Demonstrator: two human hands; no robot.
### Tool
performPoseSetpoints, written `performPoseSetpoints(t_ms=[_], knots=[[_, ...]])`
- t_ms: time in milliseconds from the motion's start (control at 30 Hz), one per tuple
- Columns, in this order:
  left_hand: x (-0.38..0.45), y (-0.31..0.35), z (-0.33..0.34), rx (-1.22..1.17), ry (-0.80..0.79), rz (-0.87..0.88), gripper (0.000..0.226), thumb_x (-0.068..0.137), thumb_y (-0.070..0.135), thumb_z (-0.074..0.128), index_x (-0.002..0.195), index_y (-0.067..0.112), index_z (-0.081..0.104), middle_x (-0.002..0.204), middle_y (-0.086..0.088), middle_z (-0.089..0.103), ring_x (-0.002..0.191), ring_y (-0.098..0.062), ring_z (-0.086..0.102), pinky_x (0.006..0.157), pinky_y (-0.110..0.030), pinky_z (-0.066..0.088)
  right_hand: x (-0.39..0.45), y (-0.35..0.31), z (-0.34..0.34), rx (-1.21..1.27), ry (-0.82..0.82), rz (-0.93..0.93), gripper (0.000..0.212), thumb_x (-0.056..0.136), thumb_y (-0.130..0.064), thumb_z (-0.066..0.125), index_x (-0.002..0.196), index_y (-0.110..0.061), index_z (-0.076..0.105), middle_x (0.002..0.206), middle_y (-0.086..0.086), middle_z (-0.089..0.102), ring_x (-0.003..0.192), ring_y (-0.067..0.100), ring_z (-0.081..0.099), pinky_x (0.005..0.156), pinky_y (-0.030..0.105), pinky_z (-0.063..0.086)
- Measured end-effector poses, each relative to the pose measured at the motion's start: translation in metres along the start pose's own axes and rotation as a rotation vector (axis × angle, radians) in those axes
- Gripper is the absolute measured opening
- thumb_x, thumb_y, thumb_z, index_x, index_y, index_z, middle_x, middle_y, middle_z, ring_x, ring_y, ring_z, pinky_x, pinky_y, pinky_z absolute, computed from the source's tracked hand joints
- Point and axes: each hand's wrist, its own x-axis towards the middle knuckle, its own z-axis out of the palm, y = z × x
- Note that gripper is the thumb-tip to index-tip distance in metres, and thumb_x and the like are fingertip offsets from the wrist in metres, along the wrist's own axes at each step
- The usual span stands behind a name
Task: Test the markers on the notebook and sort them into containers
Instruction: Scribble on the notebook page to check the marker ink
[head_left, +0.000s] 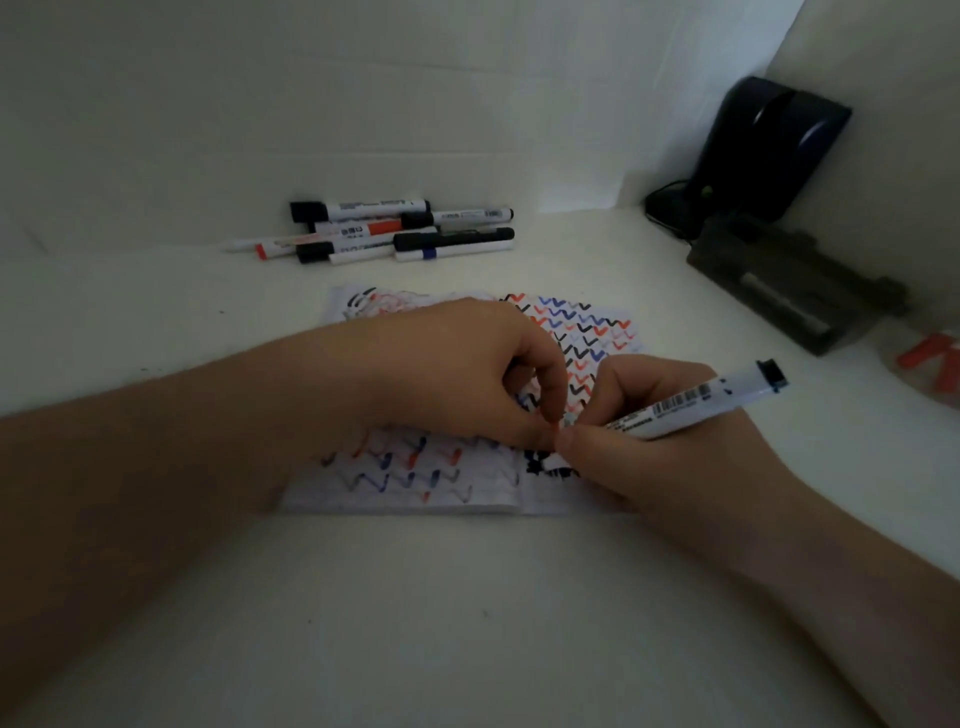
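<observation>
White cloth covers the table (467, 597) and the backdrop behind it, dimly lit, with a dark device (769, 156) and a grey block (779, 291) at the far right. The notebook (415, 483), full of red, blue and black zigzags, lies open mid-table, with spare markers (389, 231) heaped beyond it. The right hand (670, 447) pinches a marker (691, 405) over the page, while the left hand (467, 374), fingers curled, touches its tip end.

Bench (467, 597): white, with a few small dark specks.
Backdrop (363, 93): white sheets rising behind and at right.
Dark device (763, 150): upright at the far right, a cord beside it (make unclear).
Grey block (779, 283): lies just before the device.
</observation>
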Motion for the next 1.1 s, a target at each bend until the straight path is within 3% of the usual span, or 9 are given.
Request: performPoseSetpoints(t_ms=[100, 267, 567, 700, 833, 1100], knots=[[0.0005, -0.0005, 0.0000, 0.010, -0.006, 0.003, 0.018, 0.076, 0.053, 0.079, 0.088, 0.043, 0.071, 0.078, 0.009, 0.063, 0.070, -0.004, 0.059, 0.063, -0.029, 0.051, 0.0006, -0.0032, 0.0008, 0.016, -0.017, 0.061, 0.021, 0.080, 0.007, 0.076, 0.065, 0.003, 0.062, 0.057, 0.020, 0.064, 0.044, 0.020, 0.055, 0.040, 0.029, 0.045], [0.0008, -0.0012, -0.0006, 0.022, -0.014, 0.010, 0.019, 0.076, 0.054, 0.078, 0.087, 0.040, 0.071, 0.077, 0.010, 0.063, 0.070, -0.003, 0.058, 0.061, -0.024, 0.046, 0.0020, -0.0061, 0.0008, 0.007, -0.033, 0.101, 0.023, 0.081, 0.006, 0.074, 0.062, -0.002, 0.064, 0.057, 0.019, 0.066, 0.044, 0.025, 0.058, 0.041, 0.032, 0.048], [0.0004, -0.0019, 0.0006, 0.026, -0.023, 0.010, 0.020, 0.075, 0.055, 0.076, 0.087, 0.041, 0.070, 0.074, 0.022, 0.059, 0.065, 0.001, 0.055, 0.058, -0.023, 0.040, 0.0014, -0.0059, 0.0007, -0.041, -0.029, 0.093, 0.022, 0.081, 0.005, 0.074, 0.063, 0.000, 0.061, 0.055, 0.015, 0.064, 0.044, 0.021, 0.057, 0.042, 0.032, 0.047], [0.0006, -0.0023, 0.0007, 0.008, -0.018, 0.003, 0.019, 0.075, 0.053, 0.077, 0.087, 0.041, 0.071, 0.074, 0.017, 0.060, 0.065, -0.001, 0.056, 0.061, -0.026, 0.046, 0.0014, -0.0055, 0.0016, -0.049, -0.047, 0.089, 0.018, 0.079, 0.004, 0.076, 0.066, 0.004, 0.064, 0.058, 0.019, 0.065, 0.045, 0.024, 0.058, 0.043, 0.035, 0.047], [-0.0001, -0.0019, 0.0011, 0.013, -0.016, 0.011, 0.017, 0.076, 0.052, 0.078, 0.087, 0.041, 0.070, 0.074, 0.016, 0.060, 0.065, 0.000, 0.055, 0.059, -0.023, 0.043, 0.0018, -0.0018, 0.0012, -0.048, -0.028, 0.066, 0.023, 0.081, 0.008, 0.073, 0.064, 0.004, 0.059, 0.056, 0.019, 0.062, 0.044, 0.019, 0.054, 0.043, 0.031, 0.044], [-0.0006, -0.0021, 0.0009, 0.018, -0.019, 0.003, 0.018, 0.077, 0.053, 0.079, 0.088, 0.042, 0.070, 0.074, 0.016, 0.059, 0.066, 0.001, 0.055, 0.060, -0.024, 0.043, 0.0015, 0.0013, 0.0001, -0.016, -0.050, 0.042, 0.020, 0.080, 0.005, 0.075, 0.066, 0.003, 0.062, 0.059, 0.021, 0.064, 0.046, 0.027, 0.057, 0.043, 0.036, 0.046]])
